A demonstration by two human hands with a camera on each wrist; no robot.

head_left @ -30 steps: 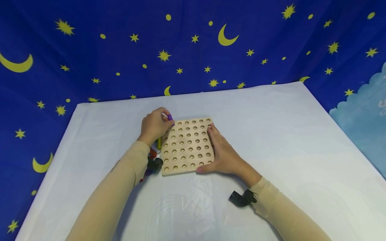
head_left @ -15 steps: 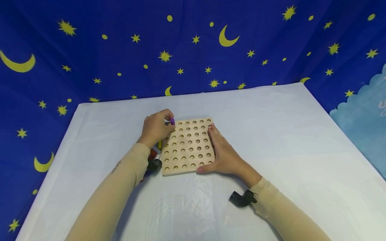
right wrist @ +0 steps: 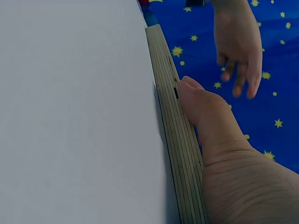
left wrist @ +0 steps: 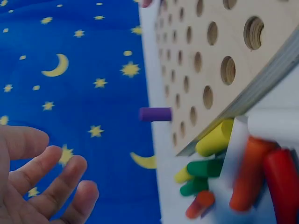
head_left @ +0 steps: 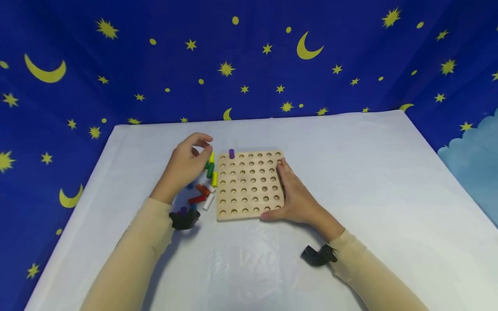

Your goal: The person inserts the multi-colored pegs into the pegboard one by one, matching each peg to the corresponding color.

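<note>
A square wooden pegboard [head_left: 249, 201] with rows of round holes lies on the white table. One purple peg [head_left: 231, 153] stands upright in a hole of its far row, second from the left; the left wrist view shows this purple peg [left wrist: 155, 114] jutting from the board. My left hand [head_left: 188, 159] hovers left of the board's far corner, fingers loosely bent and apart from the peg. Nothing is between the fingers of my left hand [left wrist: 44, 179]. My right hand [head_left: 293, 198] rests at the board's near right corner, fingers along the right side, thumb [right wrist: 205, 109] against the near edge.
Loose pegs lie left of the board, partly under the left hand and wrist: a yellow peg [head_left: 215, 179], a green peg [head_left: 210, 170], a white peg [head_left: 209, 201], a red peg [head_left: 197, 199] and others. A blue cloth [head_left: 256, 60] with stars and moons hangs behind the table.
My left hand lets go of the purple peg, which now stands in the board, and moves away to the left, uncovering loose pegs. The right hand stays on the board. The head view shifts slightly.
</note>
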